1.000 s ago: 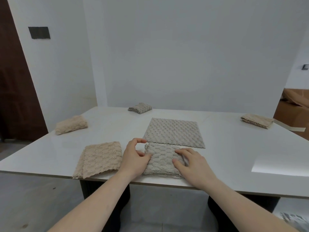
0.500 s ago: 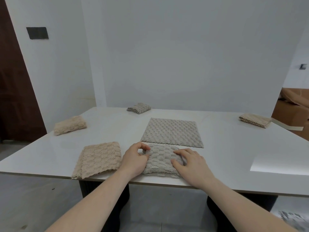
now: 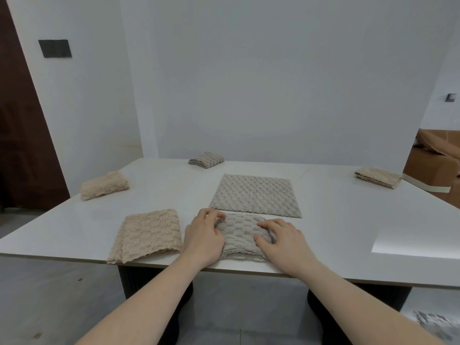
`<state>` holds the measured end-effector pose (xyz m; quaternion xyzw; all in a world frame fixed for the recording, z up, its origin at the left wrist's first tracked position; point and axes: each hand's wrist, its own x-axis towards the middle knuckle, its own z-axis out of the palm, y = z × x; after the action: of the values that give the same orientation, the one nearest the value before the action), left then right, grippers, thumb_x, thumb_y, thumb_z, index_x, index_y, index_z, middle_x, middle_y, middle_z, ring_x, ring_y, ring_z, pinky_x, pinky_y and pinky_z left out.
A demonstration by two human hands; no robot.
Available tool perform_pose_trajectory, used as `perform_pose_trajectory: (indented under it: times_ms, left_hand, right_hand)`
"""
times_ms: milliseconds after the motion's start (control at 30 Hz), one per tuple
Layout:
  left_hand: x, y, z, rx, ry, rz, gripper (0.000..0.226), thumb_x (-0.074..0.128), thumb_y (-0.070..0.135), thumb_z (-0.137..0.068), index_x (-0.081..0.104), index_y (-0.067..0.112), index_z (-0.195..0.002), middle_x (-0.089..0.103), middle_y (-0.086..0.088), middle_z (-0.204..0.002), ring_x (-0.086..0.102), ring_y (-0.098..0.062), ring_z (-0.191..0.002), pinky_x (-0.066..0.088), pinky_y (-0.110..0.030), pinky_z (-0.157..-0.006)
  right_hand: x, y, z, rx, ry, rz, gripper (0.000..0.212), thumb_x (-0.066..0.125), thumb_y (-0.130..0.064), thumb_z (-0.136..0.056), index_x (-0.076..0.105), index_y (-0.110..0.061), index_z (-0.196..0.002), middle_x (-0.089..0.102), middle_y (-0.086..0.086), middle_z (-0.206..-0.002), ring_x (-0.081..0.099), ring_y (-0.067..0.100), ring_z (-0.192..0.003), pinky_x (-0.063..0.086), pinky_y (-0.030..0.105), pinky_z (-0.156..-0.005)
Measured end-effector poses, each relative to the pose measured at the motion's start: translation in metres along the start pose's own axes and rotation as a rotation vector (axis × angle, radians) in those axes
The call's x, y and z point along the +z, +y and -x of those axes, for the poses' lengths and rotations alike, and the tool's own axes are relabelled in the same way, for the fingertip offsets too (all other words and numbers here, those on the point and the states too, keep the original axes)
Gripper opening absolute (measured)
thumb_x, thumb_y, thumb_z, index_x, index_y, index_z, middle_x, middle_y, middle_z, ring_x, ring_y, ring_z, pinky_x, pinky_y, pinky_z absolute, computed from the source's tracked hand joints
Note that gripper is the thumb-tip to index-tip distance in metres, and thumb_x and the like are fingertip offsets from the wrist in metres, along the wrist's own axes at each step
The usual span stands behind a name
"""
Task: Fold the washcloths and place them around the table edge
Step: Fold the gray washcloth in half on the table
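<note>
A grey folded washcloth [image 3: 242, 235] lies at the near edge of the white table [image 3: 343, 220]. My left hand [image 3: 204, 239] pinches its far left corner with curled fingers. My right hand [image 3: 283, 239] grips its right side, fingers curled into the cloth. Just behind it a grey washcloth [image 3: 255, 195] lies flat and unfolded. To the left, a beige washcloth [image 3: 149, 234] lies loosely folded at the near edge. Folded washcloths sit around the edge: a beige one [image 3: 104, 185] at the left, a grey one [image 3: 206, 159] at the far side, a beige one [image 3: 378, 177] at the right.
A white wall stands behind the table. A dark brown door [image 3: 22, 125] is at the left. Cardboard boxes [image 3: 433, 160] stand beyond the table's right corner. A bright patch of light falls on the table's near right part.
My left hand's fingers have moved right and closed on the grey cloth's far left corner. My right hand's fingers have curled into the cloth.
</note>
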<state>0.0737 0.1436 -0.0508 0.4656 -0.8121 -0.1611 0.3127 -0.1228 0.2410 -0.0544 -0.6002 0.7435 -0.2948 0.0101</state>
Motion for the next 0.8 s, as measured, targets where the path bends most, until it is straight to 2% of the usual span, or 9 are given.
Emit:
perform_pose_trajectory:
  times_ms: [67, 133, 233, 433, 533, 667, 733, 800]
  left_hand:
    - [0.0, 0.0, -0.001, -0.001, -0.032, -0.054, 0.051, 0.044, 0.011, -0.091, 0.054, 0.035, -0.135, 0.042, 0.012, -0.149, 0.044, -0.014, -0.133, 0.033, -0.041, -0.113]
    - [-0.001, 0.001, -0.001, -0.014, -0.073, -0.092, 0.053, 0.04, 0.015, -0.095, 0.051, 0.034, -0.143, 0.044, 0.011, -0.152, 0.04, -0.016, -0.136, 0.029, -0.04, -0.115]
    - [-0.001, 0.004, -0.001, -0.018, -0.107, -0.12, 0.051, 0.035, 0.023, -0.099, 0.047, 0.032, -0.147, 0.049, 0.011, -0.151, 0.038, -0.017, -0.138, 0.026, -0.038, -0.117]
    - [0.0, 0.006, 0.0, -0.089, -0.096, -0.132, 0.057, 0.032, 0.047, -0.1, 0.033, 0.032, -0.154, 0.041, 0.006, -0.155, 0.031, -0.018, -0.142, 0.022, -0.039, -0.119]
    - [-0.001, 0.008, 0.001, -0.107, -0.086, -0.134, 0.061, 0.033, 0.054, -0.097, 0.027, 0.033, -0.154, 0.043, 0.004, -0.148, 0.033, -0.019, -0.135, 0.025, -0.038, -0.116]
    - [-0.007, 0.011, 0.002, -0.098, -0.134, -0.057, 0.053, 0.036, 0.05, -0.1, 0.025, 0.04, -0.151, 0.046, 0.016, -0.135, 0.034, -0.009, -0.121, 0.025, -0.032, -0.112]
    - [-0.008, 0.009, 0.003, -0.124, -0.138, 0.032, 0.051, 0.04, 0.048, -0.099, 0.023, 0.048, -0.147, 0.042, 0.022, -0.121, 0.032, -0.007, -0.112, 0.028, -0.029, -0.105]
    - [-0.009, 0.006, 0.002, -0.136, -0.124, 0.112, 0.049, 0.044, 0.046, -0.097, 0.023, 0.056, -0.14, 0.044, 0.025, -0.114, 0.037, -0.009, -0.111, 0.03, -0.028, -0.098]
  right_hand:
    - [-0.001, 0.0, 0.0, 0.011, -0.006, -0.013, 0.046, 0.053, -0.061, -0.088, 0.059, -0.04, -0.128, 0.054, -0.02, -0.129, 0.047, 0.009, -0.125, 0.034, 0.032, -0.107]
    - [-0.004, 0.002, -0.001, 0.067, 0.001, -0.093, 0.051, 0.055, -0.062, -0.085, 0.056, -0.039, -0.13, 0.056, -0.02, -0.128, 0.049, 0.007, -0.123, 0.036, 0.035, -0.109]
    - [-0.009, 0.004, -0.003, 0.164, 0.03, -0.248, 0.054, 0.054, -0.063, -0.086, 0.049, -0.037, -0.134, 0.059, -0.018, -0.121, 0.053, 0.009, -0.119, 0.039, 0.037, -0.107]
    - [-0.007, 0.003, -0.002, 0.145, 0.03, -0.211, 0.055, 0.052, -0.067, -0.085, 0.048, -0.039, -0.131, 0.059, -0.021, -0.104, 0.054, 0.011, -0.108, 0.041, 0.038, -0.102]
    - [-0.009, 0.002, -0.002, 0.161, 0.033, -0.233, 0.051, 0.057, -0.064, -0.085, 0.048, -0.041, -0.129, 0.061, -0.021, -0.097, 0.051, 0.007, -0.105, 0.041, 0.036, -0.099]
    - [-0.011, 0.0, -0.003, 0.152, 0.022, -0.259, 0.046, 0.062, -0.059, -0.084, 0.048, -0.047, -0.125, 0.063, -0.02, -0.093, 0.047, -0.004, -0.103, 0.04, 0.034, -0.097]
    - [-0.011, 0.0, -0.004, 0.155, 0.01, -0.285, 0.046, 0.064, -0.058, -0.082, 0.047, -0.05, -0.124, 0.062, -0.022, -0.091, 0.045, -0.011, -0.104, 0.038, 0.033, -0.099]
    - [-0.01, 0.001, -0.006, 0.157, -0.008, -0.31, 0.05, 0.065, -0.058, -0.079, 0.044, -0.052, -0.124, 0.06, -0.027, -0.098, 0.044, -0.013, -0.106, 0.036, 0.033, -0.1]
